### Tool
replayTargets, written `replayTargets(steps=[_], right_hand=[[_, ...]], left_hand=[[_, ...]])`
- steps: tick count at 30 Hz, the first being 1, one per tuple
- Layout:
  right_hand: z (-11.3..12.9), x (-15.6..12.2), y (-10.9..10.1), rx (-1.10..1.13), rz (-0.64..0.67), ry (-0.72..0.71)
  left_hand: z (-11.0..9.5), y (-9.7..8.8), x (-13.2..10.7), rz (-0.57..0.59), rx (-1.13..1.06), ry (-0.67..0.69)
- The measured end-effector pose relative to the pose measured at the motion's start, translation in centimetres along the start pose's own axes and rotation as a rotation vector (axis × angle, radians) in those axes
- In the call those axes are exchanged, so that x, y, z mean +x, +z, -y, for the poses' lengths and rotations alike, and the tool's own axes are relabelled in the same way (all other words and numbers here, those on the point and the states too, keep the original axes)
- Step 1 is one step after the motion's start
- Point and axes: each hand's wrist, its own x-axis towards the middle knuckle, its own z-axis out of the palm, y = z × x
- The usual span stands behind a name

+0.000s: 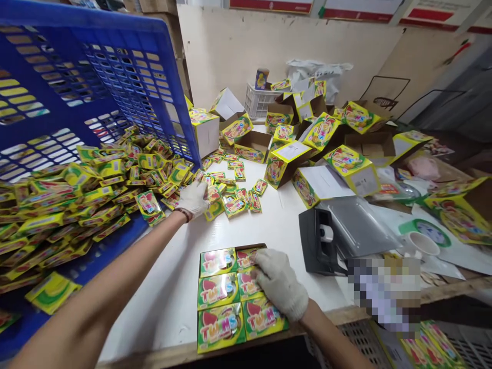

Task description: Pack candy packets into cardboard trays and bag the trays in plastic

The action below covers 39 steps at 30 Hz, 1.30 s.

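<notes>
My left hand point(194, 199), in a pale knitted glove, reaches to the loose pile of small yellow-green packs point(235, 204) on the white table. Its fingers are apart at the pile's left edge, touching the packs. My right hand point(282, 287), gloved too, lies over the right side of an open carton point(198, 297) near the table's front edge. The fingers of that hand rest spread on the packs inside. Several packs marked "TWINS" point(219, 289) with a watermelon picture lie flat in two columns in this carton. The right hand partly covers the right column.
A large blue crate point(184, 110) heaped with packs point(103, 184) stands at the left. Open display cartons point(286, 161) are jumbled at the back. On the right are a black tape dispenser point(311, 241), green tape point(407, 225) and a white cup point(423, 243).
</notes>
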Motion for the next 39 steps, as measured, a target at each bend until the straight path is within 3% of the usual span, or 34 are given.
replayTargets(steps=[3, 6, 8, 10, 13, 15, 17, 19, 22, 25, 28, 30, 34, 39], right_hand=[[0.0, 1.4, 0.0, 0.34, -0.228, 0.078], [1.4, 3.3, -0.4, 0.591, -0.239, 0.084], [2.2, 4.0, -1.2, 0.575, -0.243, 0.07], [2.2, 4.1, -2.5, 0.48, -0.205, 0.068], [1.1, 3.7, -4.8, 0.325, 0.063, 0.089], [0.5, 3.9, -5.8, 0.143, 0.283, 0.068], [0.6, 4.5, -5.8, -0.088, 0.407, -0.002], [1.0, 5.4, -5.0, -0.247, 0.418, -0.063], [1.1, 6.2, -3.0, -0.287, 0.358, -0.119], [0.0, 6.3, -1.1, -0.231, 0.219, -0.22], [-0.9, 6.4, -0.1, -0.211, 0.075, -0.185], [-0.9, 6.8, 0.0, -0.282, 0.138, -0.148], [-0.7, 7.7, -0.3, -0.354, 0.307, -0.225], [-3.9, 7.3, -1.6, 0.269, 0.432, -0.027]], left_hand=[[-3.4, -0.7, -3.8, -0.048, -0.344, -0.003], [-7.9, -0.6, -8.6, 0.011, -0.976, 0.042], [-9.8, -0.5, -11.3, 0.079, -1.085, 0.055], [-10.2, -0.4, -13.3, 0.045, -0.987, 0.061], [-8.4, -0.1, -14.9, -0.099, -0.672, 0.141], [-7.0, 0.7, -15.6, -0.085, -0.44, 0.234], [-6.0, 1.7, -16.2, -0.012, -0.277, 0.289], [-5.5, 2.6, -16.8, 0.022, -0.233, 0.284], [-5.4, 3.4, -17.3, -0.03, -0.313, 0.246], [-5.4, 3.4, -17.4, -0.057, -0.399, 0.213], [-5.4, 3.3, -17.2, -0.031, -0.418, 0.205], [-5.3, 3.4, -17.1, -0.026, -0.413, 0.213], [-5.0, 3.4, -17.0, -0.032, -0.392, 0.249], [-5.0, 2.0, -16.7, -0.029, -0.309, 0.317]])
